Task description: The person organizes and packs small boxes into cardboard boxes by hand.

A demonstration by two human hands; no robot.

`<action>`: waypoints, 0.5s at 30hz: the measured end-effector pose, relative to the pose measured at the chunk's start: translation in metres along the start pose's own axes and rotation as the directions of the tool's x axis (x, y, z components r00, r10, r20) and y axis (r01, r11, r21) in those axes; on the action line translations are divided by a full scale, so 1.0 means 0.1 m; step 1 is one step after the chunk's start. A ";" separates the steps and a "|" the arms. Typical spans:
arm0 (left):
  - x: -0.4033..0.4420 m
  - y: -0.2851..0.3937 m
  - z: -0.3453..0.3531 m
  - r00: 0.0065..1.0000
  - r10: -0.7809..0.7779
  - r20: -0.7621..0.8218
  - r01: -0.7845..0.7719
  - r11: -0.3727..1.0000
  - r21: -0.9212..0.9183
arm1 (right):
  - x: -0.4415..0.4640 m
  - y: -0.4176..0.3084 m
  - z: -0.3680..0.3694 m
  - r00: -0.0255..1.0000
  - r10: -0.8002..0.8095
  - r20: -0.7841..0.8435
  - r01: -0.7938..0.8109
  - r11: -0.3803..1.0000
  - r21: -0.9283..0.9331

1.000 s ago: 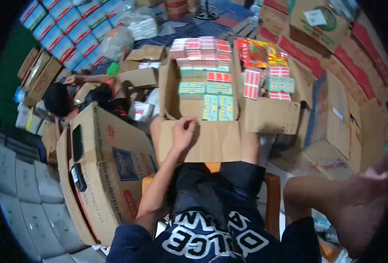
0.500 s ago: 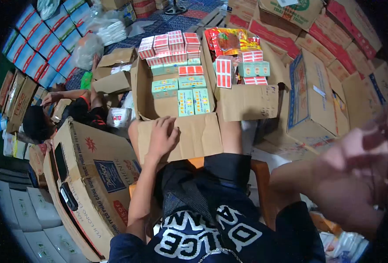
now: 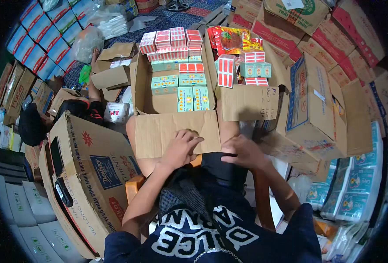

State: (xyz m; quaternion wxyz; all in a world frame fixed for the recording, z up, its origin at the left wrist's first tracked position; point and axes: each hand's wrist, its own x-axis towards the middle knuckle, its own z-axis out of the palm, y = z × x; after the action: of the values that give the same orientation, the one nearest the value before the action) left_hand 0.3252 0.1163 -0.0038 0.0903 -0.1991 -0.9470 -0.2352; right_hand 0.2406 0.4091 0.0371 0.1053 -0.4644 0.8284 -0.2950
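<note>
My left hand point(image 3: 181, 149) rests on the front flap point(image 3: 156, 136) of an open carton point(image 3: 145, 94), fingers bent and apart, holding nothing I can see. Just right of that flap, my right hand point(image 3: 245, 152) hovers over my right thigh, fingers loosely curled with the thumb apart; nothing shows in it. Inside the carton lie several pale green small boxes point(image 3: 185, 99) and stacks of red-and-white boxes point(image 3: 170, 39). A second open carton point(image 3: 251, 101) alongside holds red-yellow packets point(image 3: 229, 40), more red-and-white boxes point(image 3: 226, 72) and a green box point(image 3: 255, 70).
A large carton point(image 3: 88, 175) stands by my left side, with a phone-like black device point(image 3: 63, 192) on its edge. Another open carton point(image 3: 312, 105) is at my right. A person point(image 3: 32, 125) in a black cap is at the left. Stacked cartons point(image 3: 338, 35) line the back right.
My right hand has come down from the far right to beside the flap. My left hand has shifted right and nearer to me along the flap.
</note>
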 end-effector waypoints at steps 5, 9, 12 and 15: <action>0.04 0.07 -0.16 0.998 -0.003 -0.068 -0.006 0.991 -0.132 | 0.01 0.16 0.11 0.987 0.161 -0.011 -0.154 0.962 0.227; 0.00 0.06 -0.15 0.991 0.020 -0.135 -0.039 0.989 -0.141 | 0.24 0.96 0.35 0.982 0.135 -0.130 -0.174 0.913 -0.368; -0.06 0.07 -0.04 0.990 0.023 -0.138 -0.041 0.991 -0.126 | 0.46 1.56 0.44 0.797 0.268 -0.542 -0.310 0.951 0.015; -0.11 0.08 -0.01 0.998 0.001 -0.068 -0.005 0.998 -0.065 | 0.66 0.69 -0.15 0.752 0.520 -0.405 -0.468 0.854 0.226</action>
State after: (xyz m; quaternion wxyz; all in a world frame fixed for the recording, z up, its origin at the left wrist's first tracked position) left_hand 0.3389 0.1184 -0.0030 0.1161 -0.1953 -0.9349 -0.2725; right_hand 0.1491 0.3871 0.0156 0.0096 -0.1406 0.9049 -0.4015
